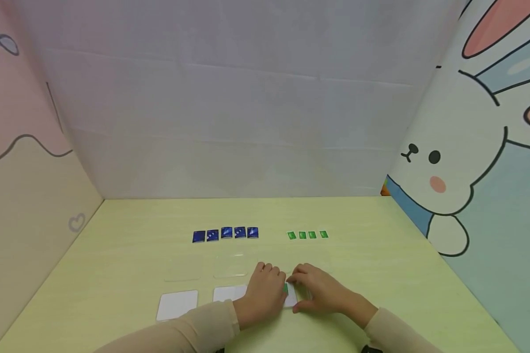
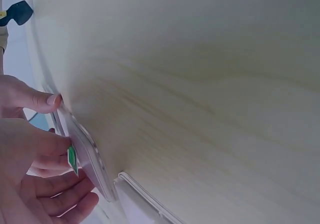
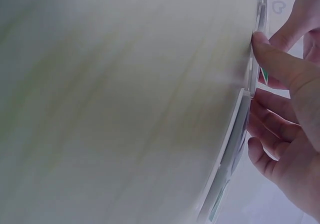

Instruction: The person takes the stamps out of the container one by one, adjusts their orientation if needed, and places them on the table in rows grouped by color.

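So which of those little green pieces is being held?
The green piece pinched in the person's left hand; the four green pieces in the row farther back lie on the table, untouched.

From afar, I am seeing a cream left sleeve (image 1: 198, 326) creasing at seven o'clock; at five o'clock, a right sleeve (image 1: 397, 333) of same colour is showing beside a small black piece (image 1: 372, 349).
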The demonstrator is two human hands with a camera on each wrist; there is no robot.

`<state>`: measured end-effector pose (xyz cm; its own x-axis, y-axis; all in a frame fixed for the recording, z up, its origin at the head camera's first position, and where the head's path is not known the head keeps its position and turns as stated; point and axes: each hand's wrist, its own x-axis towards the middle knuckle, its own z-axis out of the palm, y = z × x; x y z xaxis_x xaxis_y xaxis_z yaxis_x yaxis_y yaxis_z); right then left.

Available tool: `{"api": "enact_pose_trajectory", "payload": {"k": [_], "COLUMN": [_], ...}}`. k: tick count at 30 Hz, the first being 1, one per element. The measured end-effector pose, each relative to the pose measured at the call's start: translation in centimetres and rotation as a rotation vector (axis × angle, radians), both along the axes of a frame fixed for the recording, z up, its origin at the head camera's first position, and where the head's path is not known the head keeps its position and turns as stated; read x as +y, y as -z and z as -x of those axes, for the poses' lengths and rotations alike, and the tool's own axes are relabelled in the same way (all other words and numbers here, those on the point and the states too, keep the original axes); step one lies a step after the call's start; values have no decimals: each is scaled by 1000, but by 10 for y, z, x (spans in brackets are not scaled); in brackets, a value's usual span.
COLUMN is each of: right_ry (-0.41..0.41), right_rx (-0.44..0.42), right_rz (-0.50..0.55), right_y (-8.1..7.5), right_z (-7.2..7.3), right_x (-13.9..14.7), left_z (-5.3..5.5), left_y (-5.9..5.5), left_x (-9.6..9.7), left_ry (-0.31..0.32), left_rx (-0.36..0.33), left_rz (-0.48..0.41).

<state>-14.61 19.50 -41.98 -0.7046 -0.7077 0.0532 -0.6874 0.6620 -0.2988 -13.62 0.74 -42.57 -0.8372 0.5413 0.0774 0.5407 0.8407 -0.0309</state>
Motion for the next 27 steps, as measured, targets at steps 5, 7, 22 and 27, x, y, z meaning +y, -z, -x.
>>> {"api": "enact_pose_trajectory", "payload": {"k": [5,7,22,27], "right_ry": [5,7,10,11], "right_rx": [2,3,10,11], "right_rz": [-9,-11,-3,2], "right_y": [0,-1,0,0], "right_z": [0,0,-1,-1], "right_x": [0,-1,-1,-1], "left_z": [0,0,4,5], "left_y": [-3,-3,-8,-12], "left_x": [-1,-1,-2,-3], "left_ry": [-2,-4,30,28], "left_rx": [25,36,118,102], "left_rz": [6,6,-15,-42]}}
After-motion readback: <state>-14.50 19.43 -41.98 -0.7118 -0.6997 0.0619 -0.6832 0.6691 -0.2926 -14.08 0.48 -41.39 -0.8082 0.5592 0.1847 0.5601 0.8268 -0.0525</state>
